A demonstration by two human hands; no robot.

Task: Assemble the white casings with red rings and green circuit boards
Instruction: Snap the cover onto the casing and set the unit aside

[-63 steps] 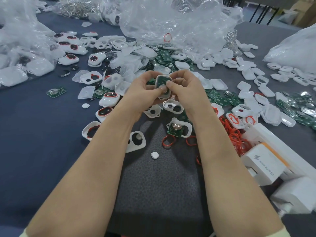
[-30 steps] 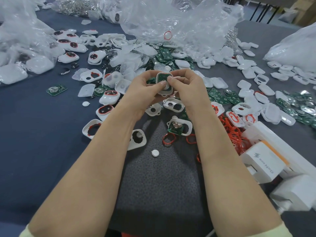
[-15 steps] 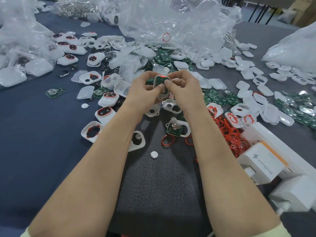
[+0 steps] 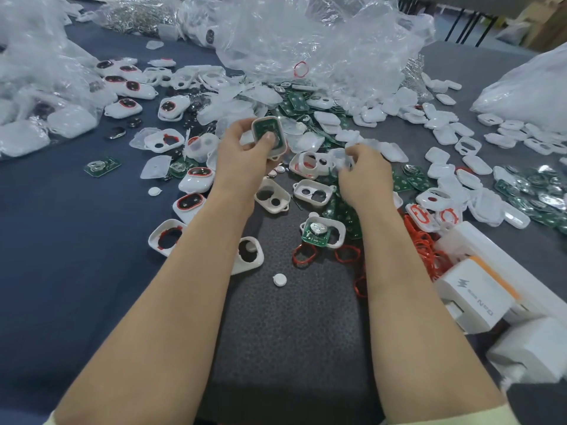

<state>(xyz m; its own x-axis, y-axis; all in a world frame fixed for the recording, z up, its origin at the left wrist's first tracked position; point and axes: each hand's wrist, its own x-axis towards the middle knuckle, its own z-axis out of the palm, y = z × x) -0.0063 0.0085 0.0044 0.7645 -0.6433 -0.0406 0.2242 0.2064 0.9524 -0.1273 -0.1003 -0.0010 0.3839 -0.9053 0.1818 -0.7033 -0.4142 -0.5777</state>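
Note:
My left hand (image 4: 245, 157) grips a white casing (image 4: 270, 134) with a green circuit board seated inside, thumb pressed on the board. To its right, my right hand (image 4: 363, 174) is lower, over the pile, its fingers curled round a translucent white cover (image 4: 345, 156). Loose white casings (image 4: 311, 191) lie between and below the hands. One casing with a green board and coin cell (image 4: 320, 231) sits near my right forearm. Red rings (image 4: 302, 256) lie on the dark mat (image 4: 291, 332).
Green circuit boards (image 4: 340, 210) and white covers (image 4: 445, 136) spread across the blue-grey table (image 4: 61, 271). Clear plastic bags (image 4: 306, 35) stand behind. Finished casings (image 4: 130, 87) lie at far left. White charger boxes (image 4: 475, 289) stand at right. A small white button (image 4: 279, 280) lies on the mat.
My right hand has left the casing and dropped to the right onto the pile, taking hold of a translucent cover. My left hand alone keeps the casing with the board.

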